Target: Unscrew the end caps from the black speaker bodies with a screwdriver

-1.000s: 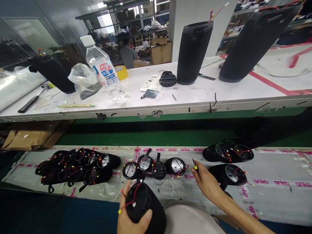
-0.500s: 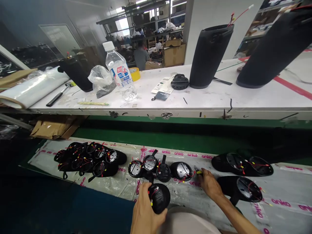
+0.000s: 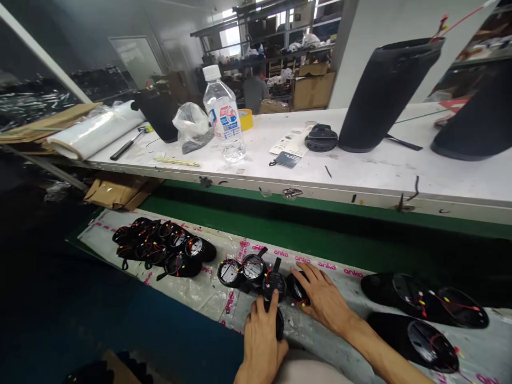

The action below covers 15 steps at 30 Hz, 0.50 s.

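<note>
Black cylindrical housings with open ends and red and yellow wires stand in a short row before me. My left hand (image 3: 262,336) grips the nearest black housing (image 3: 280,322), mostly hidden under it, with the index finger reaching onto the neighbouring housing (image 3: 275,285). My right hand (image 3: 322,298) is wrapped over the housing at the row's right end (image 3: 295,288), fingers across the far rim and thumb at the near side. To the left in the row are two housings with silvery insides, one of them the end housing (image 3: 229,272).
A bench (image 3: 256,178) runs above, bearing a water bottle (image 3: 225,114), yellow tape (image 3: 246,120), a hammer-like tool (image 3: 128,144) and tall black cylinders (image 3: 384,96). More housings lie at left (image 3: 176,264) and right (image 3: 412,341). A person (image 3: 255,90) is far back.
My right hand has moved left from beside the row onto its end housing. My left hand has shifted up over the nearest housing, its index finger now stretched forward. The view has turned slightly.
</note>
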{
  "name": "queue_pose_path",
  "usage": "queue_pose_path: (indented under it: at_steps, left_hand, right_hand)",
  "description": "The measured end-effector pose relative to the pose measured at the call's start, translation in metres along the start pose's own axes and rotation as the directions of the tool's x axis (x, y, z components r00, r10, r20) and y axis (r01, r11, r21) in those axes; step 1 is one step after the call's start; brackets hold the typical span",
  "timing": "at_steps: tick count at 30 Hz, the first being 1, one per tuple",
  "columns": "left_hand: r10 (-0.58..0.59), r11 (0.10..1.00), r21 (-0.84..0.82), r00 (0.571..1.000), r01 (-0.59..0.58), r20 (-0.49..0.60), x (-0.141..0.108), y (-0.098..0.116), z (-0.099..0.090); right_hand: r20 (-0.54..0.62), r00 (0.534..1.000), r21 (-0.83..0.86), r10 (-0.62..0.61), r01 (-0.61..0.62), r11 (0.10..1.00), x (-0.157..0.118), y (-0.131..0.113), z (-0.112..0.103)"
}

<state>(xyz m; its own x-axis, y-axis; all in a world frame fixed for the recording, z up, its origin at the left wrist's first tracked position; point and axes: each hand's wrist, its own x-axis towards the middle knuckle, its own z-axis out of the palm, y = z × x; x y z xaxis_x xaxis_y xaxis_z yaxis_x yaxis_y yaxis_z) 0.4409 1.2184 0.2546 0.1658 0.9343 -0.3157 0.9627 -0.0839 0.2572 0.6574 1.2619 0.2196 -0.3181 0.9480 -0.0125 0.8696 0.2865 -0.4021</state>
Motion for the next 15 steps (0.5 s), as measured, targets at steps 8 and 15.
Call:
queue_pose_path:
  at_steps: [8, 15]
  left_hand:
    - [-0.047, 0.995, 0.081, 0.983, 0.062, -0.175, 0.000, 0.010, 0.031]
    - [0.155, 0.984, 0.129, 0.940, -0.120, -0.305, -0.023, 0.000, 0.045]
  right_hand:
    - [-0.043, 0.995, -0.121, -0.085, 0.079, 0.989, 0.034, 0.013, -0.022]
    - [0.029, 0.883, -0.161, -0.468, 0.466, 0.870, 0.074, 0.025, -0.036]
